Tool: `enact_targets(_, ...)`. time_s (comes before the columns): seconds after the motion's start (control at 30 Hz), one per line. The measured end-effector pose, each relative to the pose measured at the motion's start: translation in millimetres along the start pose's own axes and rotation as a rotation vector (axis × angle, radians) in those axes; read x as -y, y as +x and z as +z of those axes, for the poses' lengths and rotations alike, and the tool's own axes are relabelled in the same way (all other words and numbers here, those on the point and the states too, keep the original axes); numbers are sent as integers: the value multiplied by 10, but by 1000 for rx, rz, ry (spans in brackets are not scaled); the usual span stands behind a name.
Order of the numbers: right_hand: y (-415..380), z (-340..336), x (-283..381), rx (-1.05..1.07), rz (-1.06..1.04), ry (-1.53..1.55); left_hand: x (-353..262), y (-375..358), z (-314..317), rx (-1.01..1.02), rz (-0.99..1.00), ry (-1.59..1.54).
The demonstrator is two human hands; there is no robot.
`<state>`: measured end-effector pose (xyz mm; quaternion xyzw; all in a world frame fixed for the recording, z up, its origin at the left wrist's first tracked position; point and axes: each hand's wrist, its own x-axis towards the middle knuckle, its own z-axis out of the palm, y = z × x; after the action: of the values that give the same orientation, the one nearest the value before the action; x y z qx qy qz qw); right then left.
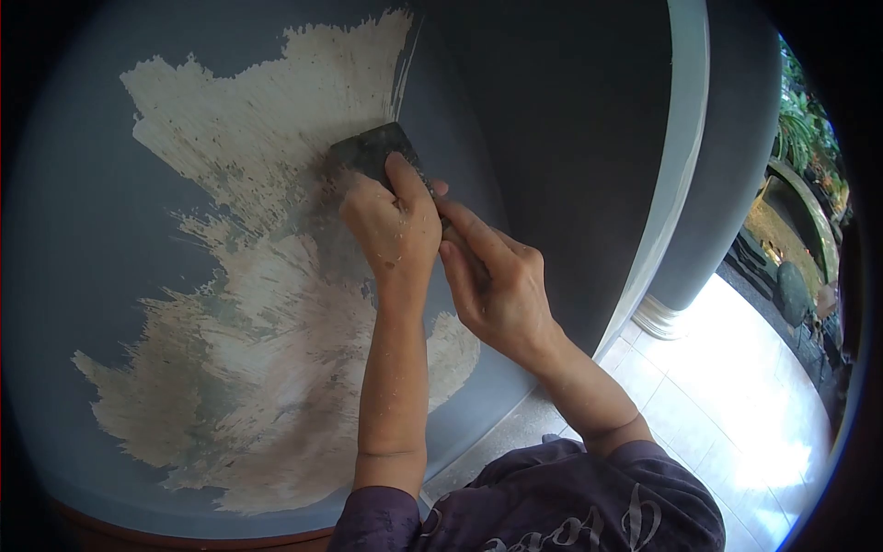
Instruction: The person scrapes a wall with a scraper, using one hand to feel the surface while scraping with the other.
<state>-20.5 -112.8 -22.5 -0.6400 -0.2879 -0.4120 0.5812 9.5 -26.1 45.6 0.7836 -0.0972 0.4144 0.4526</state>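
A dark, flat rectangular tool (372, 147) lies against the grey wall (83, 248), over a large rough patch of bare, pale surface (267, 120). My left hand (395, 221) is closed on the tool's near edge, its thumb on the dark face. Just right of it, my right hand (497, 281) wraps round what looks like the tool's handle, mostly hidden by the fingers. Small pale flakes stick to my left hand and forearm. The patch has ragged edges, with streaks running through it.
To the right is a dark wall section (570, 138) with a pale vertical trim (676, 175). A column base (658, 317) stands on the white tiled floor (699, 396). Plants (805, 138) and rocks show at the far right. A reddish-brown edge (184, 541) runs along the bottom left.
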Motion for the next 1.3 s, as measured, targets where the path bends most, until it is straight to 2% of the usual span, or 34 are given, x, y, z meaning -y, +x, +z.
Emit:
enact_targets(0.4, 103, 36, 62, 23, 76, -14, 38, 122, -28, 27, 26, 0)
enact_targets(0.6, 279, 20, 16, -7, 32, -58, -31, 278, 47, 28, 35, 46)
enact_targets(0.63, 322, 20, 4, -16, 17, -82, -44, 345, 75, 38, 45, 54)
enact_targets(0.73, 478, -69, 48, 20, 151, -80, -134, 489, 161, 38, 120, 77)
enact_targets(0.87, 414, -105, -42, -45, 62, -83, -160, 396, 185, -15, 224, 184)
enact_targets(0.97, 225, -108, -10, -39, -20, -58, -102, 194, 121, 16, 51, 31)
enact_targets(1.07, 83, -75, 12, -1, 0, -32, -16, 54, 20, 21, -3, 10)
enact_targets(1.17, 38, -9, 16, 22, 20, -40, 40, 43, -10, 41, -47, -6)
enact_targets(1.3, 47, 2, 29, 31, 37, -56, 76, 58, 2, 23, -7, -10)
